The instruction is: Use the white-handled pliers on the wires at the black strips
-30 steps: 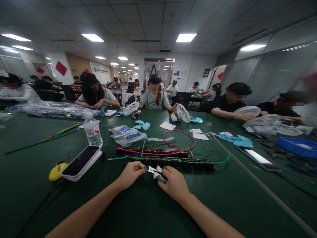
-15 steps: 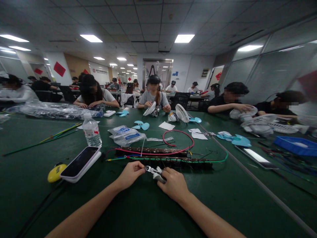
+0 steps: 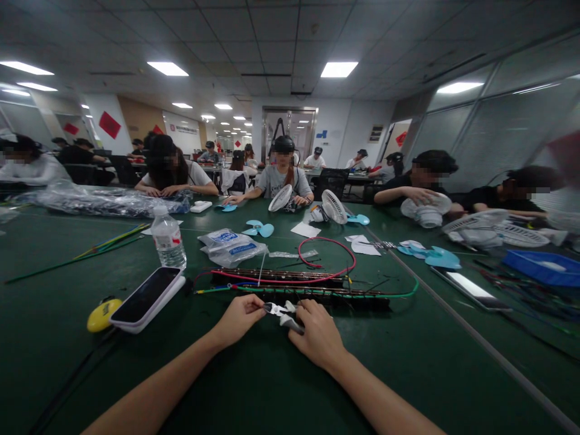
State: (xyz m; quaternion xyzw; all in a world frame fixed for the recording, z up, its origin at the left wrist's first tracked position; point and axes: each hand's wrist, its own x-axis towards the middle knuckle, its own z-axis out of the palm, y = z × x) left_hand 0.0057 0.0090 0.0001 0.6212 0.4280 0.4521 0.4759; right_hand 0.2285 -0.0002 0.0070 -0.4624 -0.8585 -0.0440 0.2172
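One pair of pliers (image 3: pixel 280 312) points left, long axis nearly crosswise.

Extends the left arm (image 3: pixel 167 374) and right arm (image 3: pixel 380 383) forward, bare and slanting inward. Pinches with the thumb and fingers of the left hand (image 3: pixel 240 317). Curls the right hand (image 3: pixel 319 335) into a grip, back upward. Holds both hands near each other, apart.

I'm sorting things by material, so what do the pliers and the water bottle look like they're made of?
Pliers: likely metal, shiny at the head; the grey handles look matte, perhaps plastic or rubber. Water bottle: probably clear plastic, see-through with glossy highlights.
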